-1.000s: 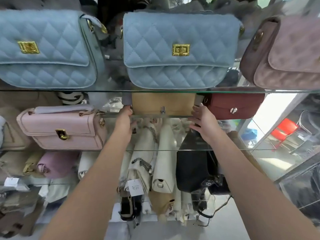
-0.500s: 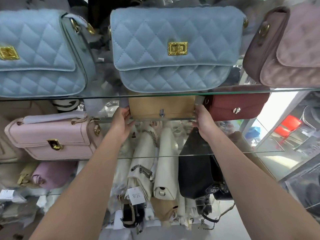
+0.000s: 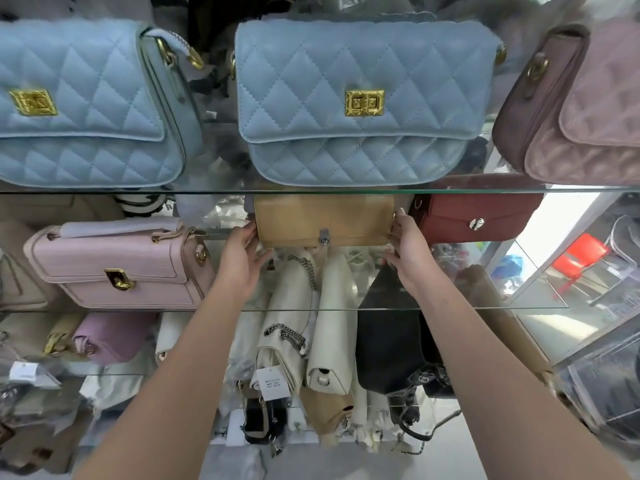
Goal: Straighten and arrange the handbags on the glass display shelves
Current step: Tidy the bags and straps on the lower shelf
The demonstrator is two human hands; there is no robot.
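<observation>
1. The upper edge of the tan handbag (image 3: 323, 220) is hidden behind the front edge of the upper glass shelf (image 3: 104, 192), which runs just above both hands.
2. Glare and stacked glass make it hard to tell which pane the bag stands on.
3. Whether any fingertip hooks behind the bag cannot be seen.
4. The bags under the forearms, cream bags (image 3: 332, 323) and a black bag (image 3: 384, 334), show only through glass, crowded and partly overlapping.
5. The tan handbag sits squarely between the two hands, upright and level. It is a plain flap-front rectangle with a small silver clasp (image 3: 324, 234) at the lower middle.
6. The left hand (image 3: 240, 261) lies against the bag's left end and the right hand (image 3: 410, 254) against its right end. The fingers of both are nearly straight and press inward.
7. A red bag (image 3: 474, 216) stands just beyond the right hand, and a pink bag (image 3: 114, 265) lies outward from the left hand.
8. Above the hands, a blue quilted bag (image 3: 360, 98) rests on the upper shelf.
</observation>
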